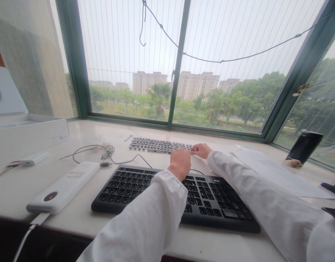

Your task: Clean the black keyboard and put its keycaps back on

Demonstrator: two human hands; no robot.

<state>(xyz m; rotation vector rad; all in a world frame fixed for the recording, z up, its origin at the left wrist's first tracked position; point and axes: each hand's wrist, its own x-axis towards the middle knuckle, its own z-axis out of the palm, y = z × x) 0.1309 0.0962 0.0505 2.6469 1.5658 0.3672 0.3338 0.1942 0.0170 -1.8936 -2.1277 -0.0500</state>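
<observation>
A black keyboard (120, 187) lies across the sill with its key sockets showing bare. Behind it, loose keycaps (153, 144) are laid out in rows like a keyboard's layout. My left hand (180, 162) is above the keyboard's back edge, curled closed with its back to me; its fingertips are hidden, as is anything in them. At the right end of the keycap rows, my right hand (202, 150) has thumb and fingertips drawn together low over the caps. Whatever is between those fingertips is too small to make out.
Left of the keyboard are a white power bank (71, 185) and a tangled black cable (108, 152). A white box (31, 133) and a small white device (36, 158) are farther left. Paper sheets (268, 171) and a propped phone (303, 147) are at right. Windows rise behind.
</observation>
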